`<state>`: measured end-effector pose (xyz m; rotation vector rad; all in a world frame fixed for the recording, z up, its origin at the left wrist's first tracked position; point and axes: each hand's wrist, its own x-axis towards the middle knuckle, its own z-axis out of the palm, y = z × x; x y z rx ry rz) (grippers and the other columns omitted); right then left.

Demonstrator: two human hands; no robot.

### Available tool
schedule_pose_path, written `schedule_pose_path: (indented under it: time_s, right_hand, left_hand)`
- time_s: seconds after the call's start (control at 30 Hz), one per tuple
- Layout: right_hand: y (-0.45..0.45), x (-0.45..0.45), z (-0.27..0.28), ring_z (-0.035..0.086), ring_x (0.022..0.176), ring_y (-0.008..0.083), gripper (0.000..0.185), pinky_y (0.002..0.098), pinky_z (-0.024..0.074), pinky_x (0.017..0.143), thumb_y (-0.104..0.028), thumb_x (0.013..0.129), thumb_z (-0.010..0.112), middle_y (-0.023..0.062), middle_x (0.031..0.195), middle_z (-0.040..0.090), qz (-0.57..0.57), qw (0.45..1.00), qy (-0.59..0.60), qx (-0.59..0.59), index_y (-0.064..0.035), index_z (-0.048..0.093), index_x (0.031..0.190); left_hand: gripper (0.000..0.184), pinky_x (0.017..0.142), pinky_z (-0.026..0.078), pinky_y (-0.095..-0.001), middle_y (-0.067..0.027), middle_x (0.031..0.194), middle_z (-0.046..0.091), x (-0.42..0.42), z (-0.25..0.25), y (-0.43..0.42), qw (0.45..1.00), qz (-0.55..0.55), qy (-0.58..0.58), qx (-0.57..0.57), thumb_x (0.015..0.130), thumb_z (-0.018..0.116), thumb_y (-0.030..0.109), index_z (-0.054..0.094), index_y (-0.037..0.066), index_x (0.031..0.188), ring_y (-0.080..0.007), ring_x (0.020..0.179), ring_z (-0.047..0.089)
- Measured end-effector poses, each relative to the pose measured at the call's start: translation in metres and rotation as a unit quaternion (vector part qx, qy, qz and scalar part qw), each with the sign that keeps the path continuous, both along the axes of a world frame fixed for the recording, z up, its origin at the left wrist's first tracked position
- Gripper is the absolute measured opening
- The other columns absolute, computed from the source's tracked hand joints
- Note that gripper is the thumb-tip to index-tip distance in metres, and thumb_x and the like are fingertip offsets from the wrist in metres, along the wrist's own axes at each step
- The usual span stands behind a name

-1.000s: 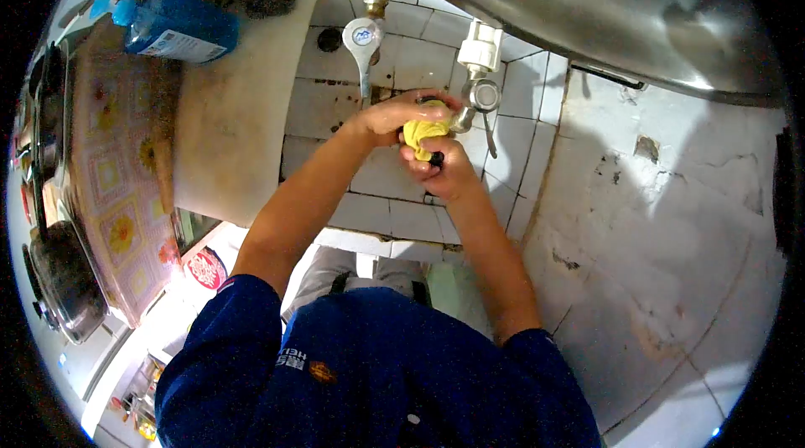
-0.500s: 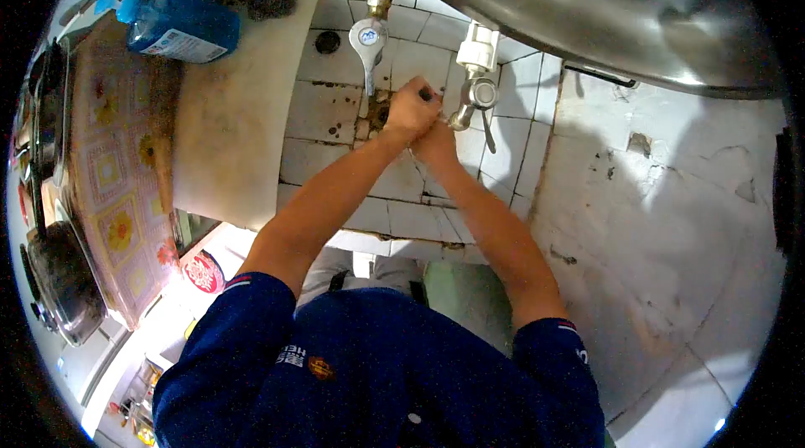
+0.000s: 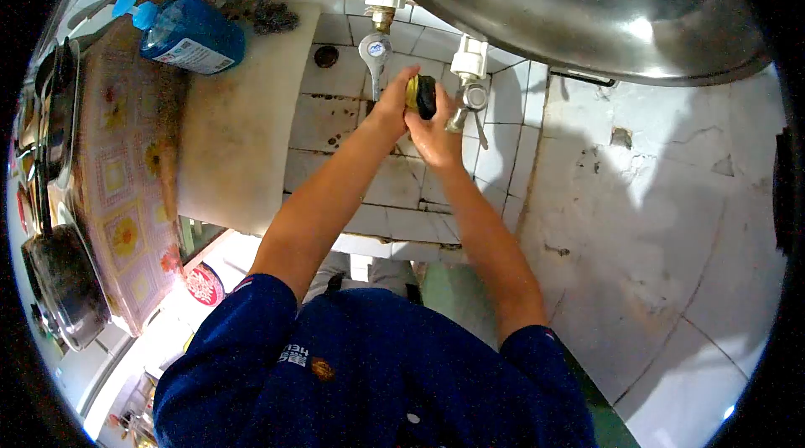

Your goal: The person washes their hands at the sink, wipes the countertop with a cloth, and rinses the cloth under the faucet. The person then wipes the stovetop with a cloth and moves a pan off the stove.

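A small yellow and black item (image 3: pixel 426 97), perhaps a cloth or sponge, is held between both hands over the tiled basin (image 3: pixel 377 184). My left hand (image 3: pixel 394 103) closes on its left side. From the right and below, my right hand (image 3: pixel 438 136) grips the same item, with the fingers partly hidden. Just to the right is a metal tap (image 3: pixel 474 96) on a white pipe fitting. Another tap with a grey lever (image 3: pixel 375 50) stands above my left hand.
A large metal pan (image 3: pixel 570 20) overhangs the upper right. On the left lie a pale board (image 3: pixel 239 129), a blue pump bottle (image 3: pixel 193 36), a dark scrubber (image 3: pixel 275 18), a patterned cloth (image 3: pixel 122 188) and a lidded pan (image 3: pixel 67 280). A tiled surface (image 3: pixel 646 238) spans the right.
The yellow and black item, hidden by the hands half a second ago, shows between them again, more black side up. Both hands have shifted and turned, and the camera view has moved slightly.
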<state>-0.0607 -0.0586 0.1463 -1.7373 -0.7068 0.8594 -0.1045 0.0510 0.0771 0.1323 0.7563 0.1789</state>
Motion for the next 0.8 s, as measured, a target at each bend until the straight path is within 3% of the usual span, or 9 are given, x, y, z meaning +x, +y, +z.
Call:
schedule_pose_path:
  time_s: [0.07, 0.2, 0.43, 0.5, 0.53, 0.57, 0.63, 0.7, 0.8]
  right_hand:
    - [-0.006, -0.012, -0.014, 0.052, 0.108, 0.0338, 0.045, 0.0395, 0.0441, 0.09, -0.013, 0.079, 0.065, 0.0222, 0.123, 0.048, -0.053, 0.91, -0.409, 0.049, -0.0005, 0.052, 0.121]
    - [-0.022, -0.031, 0.023, 0.051, 0.112, 0.0373, 0.032, 0.0441, 0.0404, 0.096, -0.025, 0.089, 0.056, 0.0183, 0.124, 0.052, 0.099, 0.939, -0.288, 0.156, -0.0026, 0.062, 0.112]
    - [-0.005, -0.041, 0.036, 0.057, 0.105, 0.0322, 0.027, 0.0448, 0.0443, 0.091, -0.025, 0.091, 0.051, 0.0159, 0.108, 0.061, 0.271, 0.881, -0.242, 0.303, -0.0044, 0.064, 0.103]
    - [0.003, 0.002, -0.035, 0.059, 0.1, 0.0306, 0.024, 0.0446, 0.0456, 0.088, -0.024, 0.091, 0.051, 0.0163, 0.103, 0.061, 0.335, 0.938, -0.013, 0.088, -0.0042, 0.063, 0.098]
    - [0.017, -0.02, -0.012, 0.056, 0.106, 0.0299, 0.024, 0.042, 0.0437, 0.093, -0.018, 0.093, 0.047, 0.0168, 0.111, 0.058, 0.098, 0.988, 0.005, -0.117, -0.0007, 0.061, 0.104]
    - [0.031, -0.042, 0.011, 0.053, 0.113, 0.0292, 0.025, 0.0393, 0.0419, 0.099, -0.012, 0.095, 0.044, 0.0174, 0.12, 0.056, -0.196, 0.946, 0.09, -0.24, 0.0029, 0.059, 0.109]
    - [0.016, -0.026, 0.033, 0.052, 0.114, 0.0287, 0.031, 0.0392, 0.0419, 0.099, -0.017, 0.09, 0.052, 0.0158, 0.118, 0.056, 0.041, 0.994, -0.093, 0.037, 0.0008, 0.054, 0.116]
    - [-0.001, -0.015, 0.041, 0.052, 0.114, 0.0282, 0.042, 0.0391, 0.0419, 0.098, -0.021, 0.086, 0.06, 0.0143, 0.117, 0.057, 0.268, 0.877, -0.261, 0.3, -0.0014, 0.05, 0.122]
    - [-0.015, -0.023, 0.004, 0.054, 0.109, 0.0349, 0.037, 0.0432, 0.0386, 0.098, -0.032, 0.093, 0.047, 0.0144, 0.116, 0.059, 0.135, 0.964, -0.076, 0.214, -0.0052, 0.057, 0.116]
  left_hand:
    - [0.041, 0.08, 0.052, -0.0412, -0.0102, 0.083, 0.065, 0.0, 0.008, 0.001, 0.999, -0.014, 0.033, 0.008, 0.087, 0.056, 0.046, 0.059, 0.007, 0.097, -0.0272, 0.075, 0.063]
    - [0.045, 0.059, 0.046, -0.0351, -0.0095, 0.076, 0.058, 0.023, -0.023, -0.014, 0.982, -0.063, 0.126, 0.124, 0.078, 0.062, 0.049, 0.056, 0.006, 0.089, -0.0222, 0.062, 0.053]
    - [0.041, 0.061, 0.047, -0.0359, -0.01, 0.079, 0.058, 0.048, -0.052, -0.034, 0.954, -0.047, 0.149, 0.255, 0.079, 0.061, 0.044, 0.056, 0.005, 0.09, -0.0224, 0.064, 0.054]
    - [0.04, 0.061, 0.047, -0.0361, -0.0102, 0.079, 0.058, 0.053, -0.053, -0.044, 0.954, -0.031, 0.142, 0.262, 0.079, 0.061, 0.042, 0.056, 0.004, 0.091, -0.0224, 0.065, 0.055]
    - [0.04, 0.061, 0.047, -0.0362, -0.0103, 0.08, 0.058, 0.053, -0.055, -0.047, 0.953, -0.023, 0.143, 0.267, 0.079, 0.061, 0.041, 0.056, 0.004, 0.091, -0.0225, 0.065, 0.055]
    - [0.039, 0.062, 0.047, -0.0363, -0.0104, 0.08, 0.058, 0.055, -0.055, -0.047, 0.952, -0.016, 0.14, 0.271, 0.079, 0.061, 0.041, 0.056, 0.004, 0.091, -0.0225, 0.066, 0.055]
    - [0.038, 0.062, 0.047, -0.0365, -0.0106, 0.081, 0.058, 0.062, -0.053, -0.047, 0.953, 0.003, 0.135, 0.272, 0.08, 0.06, 0.039, 0.056, 0.003, 0.092, -0.0225, 0.066, 0.055]
    - [0.037, 0.063, 0.047, -0.0367, -0.0107, 0.082, 0.058, 0.071, -0.053, -0.037, 0.958, 0.007, 0.127, 0.256, 0.08, 0.06, 0.037, 0.056, 0.003, 0.092, -0.0226, 0.067, 0.056]
    - [0.036, 0.063, 0.048, -0.037, -0.011, 0.083, 0.058, 0.086, -0.046, -0.009, 0.975, -0.02, 0.09, 0.201, 0.08, 0.06, 0.035, 0.056, 0.002, 0.093, -0.0227, 0.068, 0.056]
